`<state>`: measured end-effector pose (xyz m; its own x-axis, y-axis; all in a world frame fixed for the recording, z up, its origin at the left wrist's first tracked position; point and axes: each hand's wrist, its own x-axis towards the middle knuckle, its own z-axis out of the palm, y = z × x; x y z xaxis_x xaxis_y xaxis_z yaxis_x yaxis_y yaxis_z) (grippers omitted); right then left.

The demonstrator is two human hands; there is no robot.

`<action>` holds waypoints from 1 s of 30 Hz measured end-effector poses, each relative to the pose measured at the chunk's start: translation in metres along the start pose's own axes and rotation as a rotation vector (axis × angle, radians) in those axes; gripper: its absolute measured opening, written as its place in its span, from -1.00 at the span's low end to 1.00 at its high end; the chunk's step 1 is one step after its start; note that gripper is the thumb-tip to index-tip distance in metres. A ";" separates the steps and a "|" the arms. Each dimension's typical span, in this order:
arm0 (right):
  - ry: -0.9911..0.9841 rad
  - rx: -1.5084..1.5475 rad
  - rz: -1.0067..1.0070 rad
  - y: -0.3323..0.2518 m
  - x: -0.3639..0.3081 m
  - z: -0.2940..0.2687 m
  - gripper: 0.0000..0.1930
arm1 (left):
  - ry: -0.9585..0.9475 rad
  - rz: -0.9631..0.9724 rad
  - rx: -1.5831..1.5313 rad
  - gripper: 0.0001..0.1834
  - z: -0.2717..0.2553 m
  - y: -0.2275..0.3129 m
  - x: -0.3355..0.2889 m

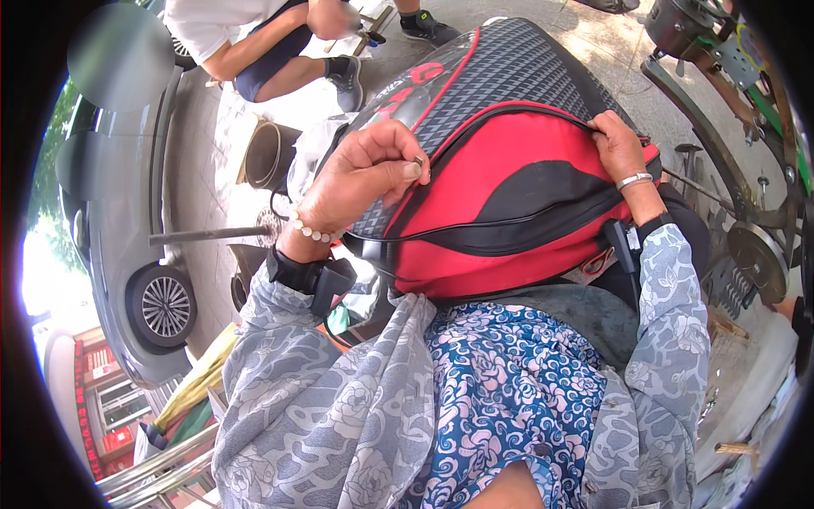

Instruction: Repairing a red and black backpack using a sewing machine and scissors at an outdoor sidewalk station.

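Observation:
A large red and black bag (509,144) with a grey diamond-patterned panel lies across my lap. Its dark zipper edge (509,109) curves over the red part. My left hand (360,170), closed in a pinch at the bag's left side, holds a small metal piece (419,161) between thumb and forefinger; its exact kind is too small to make out. At the upper right of the red part, my right hand (619,151) grips the bag's edge, fingers curled over the zipper border. A second zipper (509,225) runs across the red front, nearer to me.
Another person (271,51) crouches at the upper left. A grey car (127,212) stands at the left. Close by are a round bin (264,154) and a metal bar (208,236). A machine with an iron frame (712,144) stands at the right.

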<state>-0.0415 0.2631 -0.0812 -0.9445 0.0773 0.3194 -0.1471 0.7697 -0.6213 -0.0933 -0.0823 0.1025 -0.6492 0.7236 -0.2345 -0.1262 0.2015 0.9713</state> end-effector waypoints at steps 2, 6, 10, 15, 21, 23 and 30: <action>0.000 -0.023 0.025 -0.001 0.000 0.000 -0.85 | 0.030 -0.016 0.001 -0.93 0.001 -0.005 -0.009; -0.034 -0.118 0.039 -0.004 0.005 0.001 -0.85 | 0.125 -0.019 -0.015 -0.93 0.007 -0.008 -0.002; -0.066 -0.233 0.098 -0.010 0.003 -0.001 -0.86 | 0.012 0.005 0.090 -0.96 0.002 -0.005 0.014; 0.115 0.045 -0.236 -0.113 0.017 -0.020 -0.82 | -0.155 0.176 0.193 -0.96 -0.010 -0.017 0.020; -0.278 0.040 -0.711 -0.210 -0.002 -0.012 -0.62 | -0.155 0.214 0.169 -0.91 -0.003 -0.029 0.040; -0.310 -0.074 -0.673 -0.206 -0.005 -0.004 -0.52 | -0.129 0.226 0.144 -0.92 0.001 -0.032 0.041; -0.379 -0.212 -0.663 -0.207 -0.018 0.004 -0.47 | 0.040 0.154 0.232 -0.97 0.012 -0.052 0.052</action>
<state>0.0049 0.1002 0.0390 -0.7212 -0.6310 0.2859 -0.6906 0.6874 -0.2248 -0.1112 -0.0472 0.0392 -0.6774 0.7314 -0.0788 0.1478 0.2403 0.9594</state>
